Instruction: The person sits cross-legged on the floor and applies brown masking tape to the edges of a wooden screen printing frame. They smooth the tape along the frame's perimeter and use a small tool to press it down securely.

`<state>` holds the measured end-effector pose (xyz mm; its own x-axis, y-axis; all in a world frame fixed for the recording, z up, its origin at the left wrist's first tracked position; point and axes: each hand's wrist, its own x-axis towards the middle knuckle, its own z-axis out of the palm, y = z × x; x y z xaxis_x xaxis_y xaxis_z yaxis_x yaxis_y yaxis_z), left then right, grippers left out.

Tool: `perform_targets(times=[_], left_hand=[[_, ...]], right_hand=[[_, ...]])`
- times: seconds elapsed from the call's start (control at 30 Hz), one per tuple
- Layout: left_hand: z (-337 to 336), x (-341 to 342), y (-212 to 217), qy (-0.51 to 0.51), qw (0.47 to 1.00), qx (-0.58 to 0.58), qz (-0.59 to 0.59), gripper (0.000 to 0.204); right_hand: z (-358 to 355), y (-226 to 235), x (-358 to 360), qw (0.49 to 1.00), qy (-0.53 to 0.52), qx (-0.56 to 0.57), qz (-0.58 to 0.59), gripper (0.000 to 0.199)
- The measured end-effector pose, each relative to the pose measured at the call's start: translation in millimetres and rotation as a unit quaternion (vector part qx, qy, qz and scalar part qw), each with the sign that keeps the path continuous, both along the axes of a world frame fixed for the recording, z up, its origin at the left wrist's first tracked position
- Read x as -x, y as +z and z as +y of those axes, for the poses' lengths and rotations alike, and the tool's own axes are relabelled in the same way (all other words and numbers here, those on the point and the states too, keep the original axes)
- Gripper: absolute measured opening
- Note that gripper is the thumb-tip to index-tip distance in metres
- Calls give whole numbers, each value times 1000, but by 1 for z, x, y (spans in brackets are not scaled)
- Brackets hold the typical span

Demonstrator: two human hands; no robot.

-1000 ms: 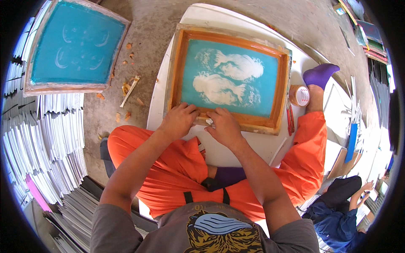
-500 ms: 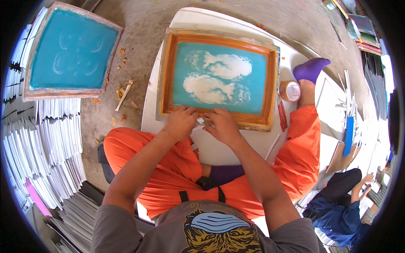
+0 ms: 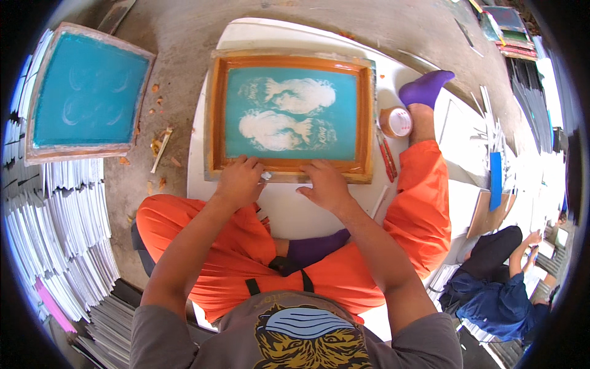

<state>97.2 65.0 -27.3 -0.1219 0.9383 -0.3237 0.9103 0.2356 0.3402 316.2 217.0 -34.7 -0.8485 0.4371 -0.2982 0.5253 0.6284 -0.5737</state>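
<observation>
Our right hand [image 3: 326, 186], the wider spread, lays its fingertips on the near rail of the screen [image 3: 289, 114], thumb well apart; our left hand [image 3: 238, 184] sets its fingers there too, closer together, and we cannot tell whether its thumb pinches anything. Around us we see the grey-brown floor [image 3: 175, 40], the white board [image 3: 295, 215] under the screen, stacks [image 3: 61, 209] of sheets to our left with a second screen [image 3: 89, 92] overlapping them, a co-worker [image 3: 495, 304] in blue at lower right, then tape [image 3: 395, 122] and a red tool [image 3: 386, 160] by the screen's right edge. The screen lies flat just beyond our palms, its near rail under our fingertips, and a small white scrap [image 3: 265, 176] shows just beside our left hand.
</observation>
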Motion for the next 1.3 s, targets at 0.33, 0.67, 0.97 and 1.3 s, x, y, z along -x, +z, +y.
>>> perform_targets(times=[0.33, 0.67, 0.97, 1.3], left_hand=[[44, -49, -15, -34, 997, -36, -63, 46], [75, -83, -19, -52, 993, -17, -101, 48], [94, -106, -30, -60, 989, -49, -125, 48], [97, -105, -27, -59, 988, -50, -134, 44]], right_hand=[[89, 41, -75, 996, -78, -35, 21, 30], [123, 44, -82, 986, 124, -100, -54, 17], [127, 25, -85, 939, 275, -191, -81, 22], [131, 27, -79, 901, 340, -254, -91, 14]])
